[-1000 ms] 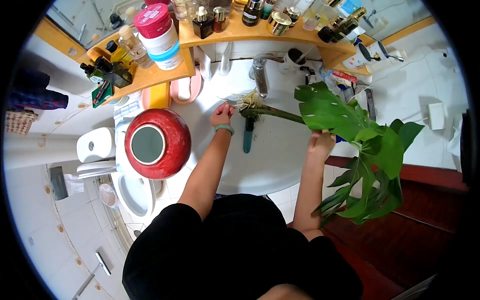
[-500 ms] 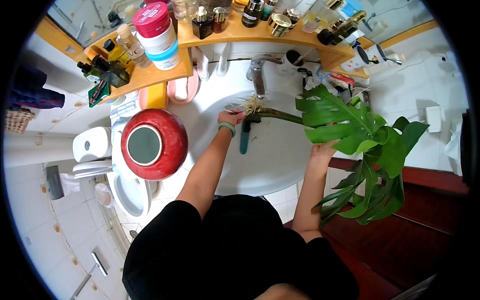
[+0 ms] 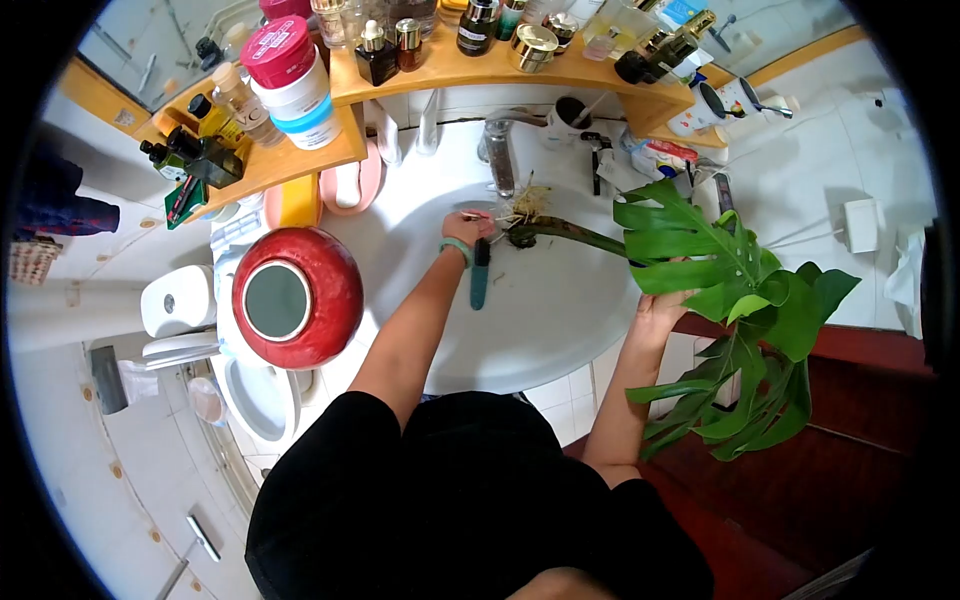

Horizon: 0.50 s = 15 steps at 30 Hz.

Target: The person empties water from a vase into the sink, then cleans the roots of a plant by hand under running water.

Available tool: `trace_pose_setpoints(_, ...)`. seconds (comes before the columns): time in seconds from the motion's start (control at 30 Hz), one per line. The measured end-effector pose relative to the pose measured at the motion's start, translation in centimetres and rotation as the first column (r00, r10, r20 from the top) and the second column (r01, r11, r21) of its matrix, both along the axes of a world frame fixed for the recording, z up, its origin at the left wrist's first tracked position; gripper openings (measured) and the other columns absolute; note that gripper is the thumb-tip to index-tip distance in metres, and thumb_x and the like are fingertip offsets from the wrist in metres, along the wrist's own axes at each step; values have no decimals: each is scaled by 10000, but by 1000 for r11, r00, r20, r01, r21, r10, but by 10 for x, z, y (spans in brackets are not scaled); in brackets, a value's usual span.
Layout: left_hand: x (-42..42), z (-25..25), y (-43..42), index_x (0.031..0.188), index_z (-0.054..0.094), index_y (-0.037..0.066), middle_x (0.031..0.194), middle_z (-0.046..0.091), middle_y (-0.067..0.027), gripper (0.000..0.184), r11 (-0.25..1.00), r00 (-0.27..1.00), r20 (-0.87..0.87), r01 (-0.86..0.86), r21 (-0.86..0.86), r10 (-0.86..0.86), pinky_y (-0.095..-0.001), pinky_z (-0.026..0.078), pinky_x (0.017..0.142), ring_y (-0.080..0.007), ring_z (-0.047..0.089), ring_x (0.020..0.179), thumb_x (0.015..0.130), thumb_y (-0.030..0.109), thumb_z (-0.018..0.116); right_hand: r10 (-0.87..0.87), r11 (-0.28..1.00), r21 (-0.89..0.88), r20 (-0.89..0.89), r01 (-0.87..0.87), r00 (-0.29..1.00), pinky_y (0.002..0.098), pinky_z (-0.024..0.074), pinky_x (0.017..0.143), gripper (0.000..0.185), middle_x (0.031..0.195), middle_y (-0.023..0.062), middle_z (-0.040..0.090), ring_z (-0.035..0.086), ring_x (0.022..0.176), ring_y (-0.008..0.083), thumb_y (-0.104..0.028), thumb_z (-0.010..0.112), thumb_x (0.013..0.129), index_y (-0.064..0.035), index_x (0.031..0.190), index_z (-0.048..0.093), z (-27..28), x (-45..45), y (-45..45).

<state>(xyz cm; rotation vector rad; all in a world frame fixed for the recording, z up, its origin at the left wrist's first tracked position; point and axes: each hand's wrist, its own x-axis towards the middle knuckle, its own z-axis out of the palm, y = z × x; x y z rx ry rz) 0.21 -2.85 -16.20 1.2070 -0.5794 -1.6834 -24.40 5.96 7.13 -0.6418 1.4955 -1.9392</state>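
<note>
From here I see the right hand [image 3: 662, 308] clamped on the plant [image 3: 695, 245] — its roots [image 3: 529, 206] over the basin [image 3: 540, 335] — but cannot tell whether the left hand [image 3: 467, 228], just left of them, grips anything.

From head height, the view faces forward and down, above the sink [image 3: 545, 330].

I see the plant [image 3: 690, 250] shifted right over the basin [image 3: 560, 320] since 0.5 s ago, the right hand [image 3: 660, 308] moving along with it. The roots [image 3: 530, 203] now sit farther from the left hand [image 3: 467, 226], leaving more of the teal tool's [image 3: 479, 285] dark end uncovered beside the fingers. My view has swung slightly right
</note>
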Motion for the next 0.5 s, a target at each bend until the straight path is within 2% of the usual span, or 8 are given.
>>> trace_pose_setpoints(0.07, 0, -5, -2, 805, 622, -50, 772, 633, -121, 104, 1000, 999, -29, -16, -14, 16, -276, 542, 577, -206, 625, 636, 705, -57, 646, 16, 998, -62, 66, -12, 998, 379, 424, 925, 422, 1214, 99, 476, 483, 1084, 212, -349, 416, 912, -87, 1242, 411, -1, -3, 0)
trace_pose_setpoints(0.17, 2, 3, 0, 797, 621, -44, 755, 633, -110, 94, 1000, 999, 31, -27, 4, 27, -268, 539, 576, -193, 622, 636, 709, -56, 650, 41, 992, -127, 149, -22, 988, 377, 426, 919, 423, 1215, 103, 476, 486, 1080, 215, -335, 424, 909, -80, 1247, 407, -6, -5, 2)
trace_pose_setpoints(0.2, 3, 2, 0, 803, 618, -42, 755, 632, -107, 96, 999, 999, -10, -50, 11, 50, -265, 538, 577, -188, 621, 637, 715, -49, 654, 48, 990, -137, 167, -25, 985, 377, 427, 917, 424, 1215, 104, 475, 486, 1079, 216, -330, 426, 908, -78, 1249, 406, -8, -5, 2)
trace_pose_setpoints(0.23, 3, 1, 0, 809, 615, -40, 755, 632, -104, 98, 997, 996, -51, -72, 18, 73, -261, 537, 578, -183, 619, 638, 721, -42, 657, 55, 988, -151, 183, -27, 982, 376, 428, 915, 425, 1215, 105, 475, 487, 1077, 217, -325, 429, 908, -76, 1251, 404, -10, -6, 3)
trace_pose_setpoints(0.37, 4, -2, 1, 819, 616, -36, 757, 633, -97, 108, 995, 996, -9, -85, 56, 86, -253, 534, 577, -176, 617, 638, 728, -18, 673, 71, 983, -179, 229, -30, 971, 375, 431, 907, 428, 1216, 111, 474, 491, 1071, 221, -306, 439, 904, -68, 1257, 399, -15, -5, 6)
trace_pose_setpoints(0.43, 3, -7, 2, 817, 621, -34, 758, 635, -92, 92, 995, 994, -70, -86, 52, 89, -242, 524, 560, -165, 612, 630, 750, 8, 666, 81, 980, -194, 244, -33, 966, 374, 432, 903, 429, 1216, 113, 473, 493, 1068, 223, -296, 444, 903, -63, 1260, 396, -16, -5, 7)
trace_pose_setpoints(0.5, 3, -8, 2, 817, 622, -33, 752, 635, -90, 88, 995, 995, -40, -85, 58, 87, -240, 520, 554, -159, 609, 624, 760, 22, 661, 92, 978, -207, 255, -38, 963, 373, 434, 899, 432, 1217, 116, 473, 495, 1066, 225, -287, 449, 901, -59, 1263, 394, -16, -5, 6)
